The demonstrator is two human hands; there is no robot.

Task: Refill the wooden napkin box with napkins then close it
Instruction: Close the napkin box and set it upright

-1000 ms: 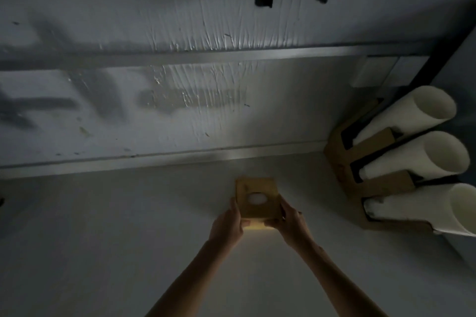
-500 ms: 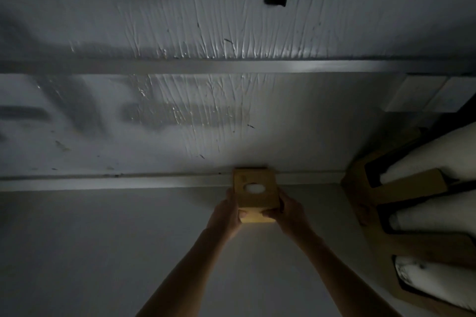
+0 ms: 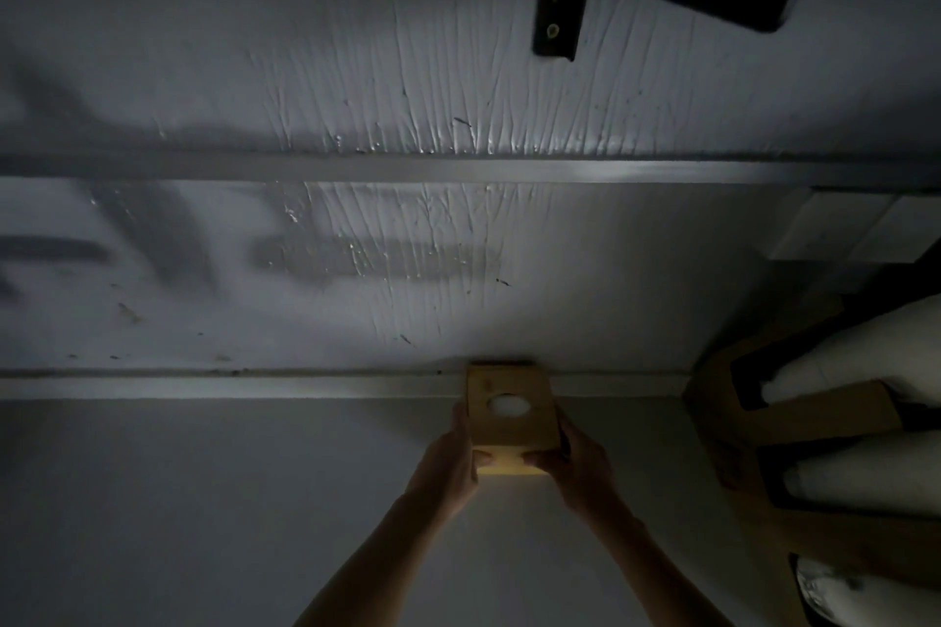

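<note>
Since the earlier frame I am moving the square light-wood napkin box [image 3: 510, 415] farther off, against the grey wall [image 3: 356, 311]. My left hand [image 3: 448, 468] and right hand [image 3: 580, 471] are clasping its opposite sides. Judged rigid, light, smooth: sides suit gripping.

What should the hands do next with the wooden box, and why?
Probably ease the left hand and right hand off the wooden napkin box. It looks closed, a white napkin shows through its top, and it seems already up against the wall.
</note>
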